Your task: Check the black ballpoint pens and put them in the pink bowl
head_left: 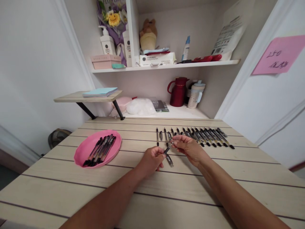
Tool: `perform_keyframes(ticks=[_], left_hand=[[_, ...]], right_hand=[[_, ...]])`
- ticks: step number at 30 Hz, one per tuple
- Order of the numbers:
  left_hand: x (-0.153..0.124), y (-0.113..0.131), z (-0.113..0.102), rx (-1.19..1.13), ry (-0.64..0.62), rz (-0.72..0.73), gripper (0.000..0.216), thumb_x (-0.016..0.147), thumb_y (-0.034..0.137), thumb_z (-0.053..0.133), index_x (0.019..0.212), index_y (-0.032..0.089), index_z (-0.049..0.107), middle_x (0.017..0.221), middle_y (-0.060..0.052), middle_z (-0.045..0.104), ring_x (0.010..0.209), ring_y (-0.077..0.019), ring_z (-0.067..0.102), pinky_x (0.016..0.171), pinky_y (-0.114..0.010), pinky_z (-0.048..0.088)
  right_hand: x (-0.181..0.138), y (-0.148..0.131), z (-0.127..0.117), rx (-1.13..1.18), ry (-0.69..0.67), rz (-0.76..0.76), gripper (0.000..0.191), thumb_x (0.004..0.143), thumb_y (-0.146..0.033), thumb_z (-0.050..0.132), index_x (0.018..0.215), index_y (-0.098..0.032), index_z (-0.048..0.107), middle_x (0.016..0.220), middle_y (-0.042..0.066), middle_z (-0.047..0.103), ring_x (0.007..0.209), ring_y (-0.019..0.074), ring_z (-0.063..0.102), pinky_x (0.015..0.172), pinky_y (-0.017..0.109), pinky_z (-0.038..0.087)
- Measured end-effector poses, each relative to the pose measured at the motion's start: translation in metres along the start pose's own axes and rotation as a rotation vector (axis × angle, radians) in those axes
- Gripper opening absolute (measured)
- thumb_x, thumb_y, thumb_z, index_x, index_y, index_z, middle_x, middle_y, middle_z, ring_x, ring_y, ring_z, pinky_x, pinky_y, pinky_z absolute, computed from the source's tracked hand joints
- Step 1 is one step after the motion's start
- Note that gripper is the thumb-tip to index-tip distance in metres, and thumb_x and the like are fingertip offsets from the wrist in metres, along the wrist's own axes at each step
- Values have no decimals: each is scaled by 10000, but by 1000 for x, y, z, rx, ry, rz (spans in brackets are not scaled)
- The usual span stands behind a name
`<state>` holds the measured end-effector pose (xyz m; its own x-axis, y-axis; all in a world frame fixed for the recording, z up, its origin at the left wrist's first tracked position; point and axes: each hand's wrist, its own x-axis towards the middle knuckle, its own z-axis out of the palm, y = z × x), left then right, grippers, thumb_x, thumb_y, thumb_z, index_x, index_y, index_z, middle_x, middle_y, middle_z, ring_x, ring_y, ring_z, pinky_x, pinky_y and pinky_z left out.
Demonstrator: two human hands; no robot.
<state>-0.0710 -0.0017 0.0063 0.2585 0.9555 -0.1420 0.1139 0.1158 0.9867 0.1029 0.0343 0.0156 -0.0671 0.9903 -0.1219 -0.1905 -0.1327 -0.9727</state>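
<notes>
My left hand (153, 158) is closed around a black gel pen (169, 160), which slants between its thumb and fingers. The pen's labelled end points toward me, and its dark end reaches up toward my right hand. My right hand (187, 148) pinches close to that dark end; what lies between its fingertips is too small to make out. Just beyond my hands, uncapped pens (157, 136) and loose pen caps (161, 135) lie in a row that stretches right. Part of this row is hidden behind my right hand.
A pink scalloped plate (79, 152) on the left holds several black pens (101, 151). Behind it stands a small raised shelf (69, 97) with blue paper (101, 91) on top. A red jug (178, 92) and a pale cup (196, 95) stand at the back.
</notes>
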Motion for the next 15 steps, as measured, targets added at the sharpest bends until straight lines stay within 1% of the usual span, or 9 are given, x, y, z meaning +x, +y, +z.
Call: perform_keyframes(ticks=[5, 9, 15], left_hand=[[0, 0, 0, 0, 20, 14, 204, 645, 305, 590, 774, 151, 551, 599, 33, 514, 418, -52, 478, 338, -135, 325], [0, -1, 0, -14, 19, 26, 190, 654, 265, 565, 800, 143, 563, 570, 36, 502, 428, -56, 480, 347, -135, 338], [0, -2, 0, -17, 29, 48, 184, 656, 253, 554, 799, 139, 577, 574, 31, 509, 437, -56, 479, 351, -138, 335]], right_hand=[[-3, 1, 4, -35, -33, 13, 329, 557, -254, 746, 845, -165, 612, 764, 39, 668, 594, 101, 593, 486, 186, 431], [-5, 1, 8, -34, -43, 26, 368, 554, -270, 748, 874, -168, 599, 750, 24, 657, 580, 89, 581, 488, 182, 421], [-6, 1, 9, -69, -44, -16, 452, 533, -332, 750, 920, -167, 583, 728, 25, 652, 596, 110, 581, 502, 202, 408]])
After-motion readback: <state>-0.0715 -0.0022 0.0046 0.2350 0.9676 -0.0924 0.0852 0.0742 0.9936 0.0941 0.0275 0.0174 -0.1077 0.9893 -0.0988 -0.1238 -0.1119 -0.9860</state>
